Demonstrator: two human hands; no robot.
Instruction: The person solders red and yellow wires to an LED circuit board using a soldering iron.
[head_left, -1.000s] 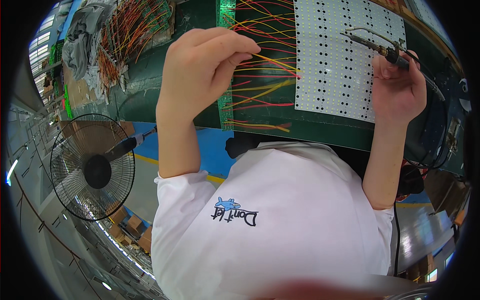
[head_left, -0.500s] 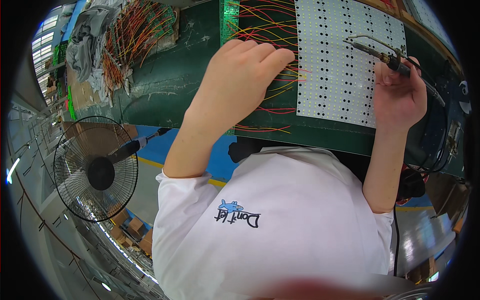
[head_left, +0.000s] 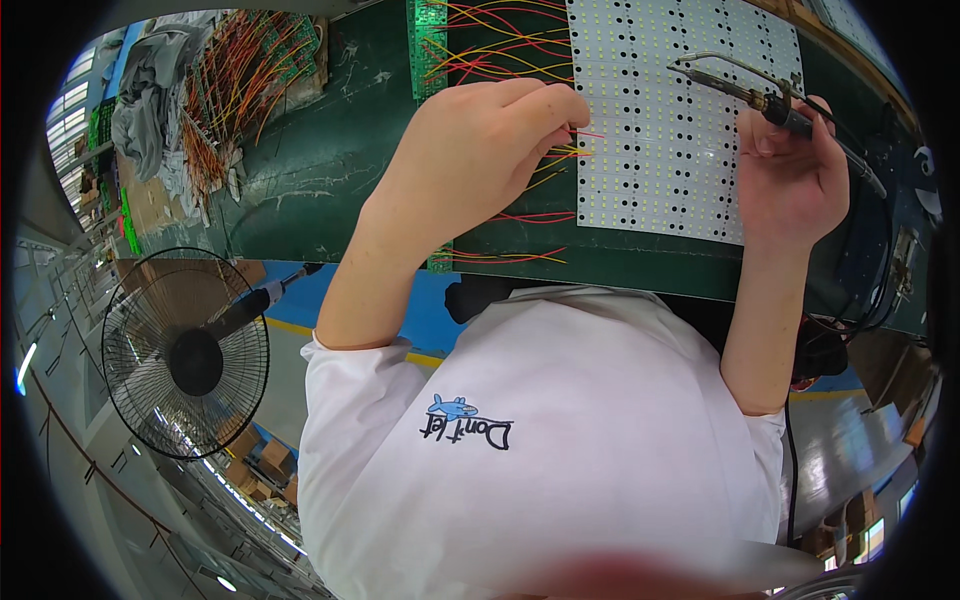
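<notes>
My left hand (head_left: 470,155) is closed in a pinch at the left edge of a white LED board (head_left: 650,170). A red wire (head_left: 592,133) sticks out from its fingertips over the board, and their exact grip is partly hidden. My right hand (head_left: 795,180) is wrapped round the dark handle of a soldering iron (head_left: 790,118) with a thin curved metal tube beside its barrel. The iron's tip points left, above the board's dotted surface. Red and yellow wires (head_left: 510,40) run from a green circuit board strip (head_left: 428,55) towards the white board.
The green work mat (head_left: 340,150) covers the bench. Bundled wired boards (head_left: 250,80) lie at the far left beside grey cloth (head_left: 155,90). A black fan (head_left: 190,360) stands left of the bench. A dark cable (head_left: 885,270) hangs at the right, near a wooden edge strip (head_left: 850,50).
The whole view has shifted slightly. My left hand has moved a little rightwards onto the white board's edge, still pinched. The soldering iron stays nearly where it was over the board.
</notes>
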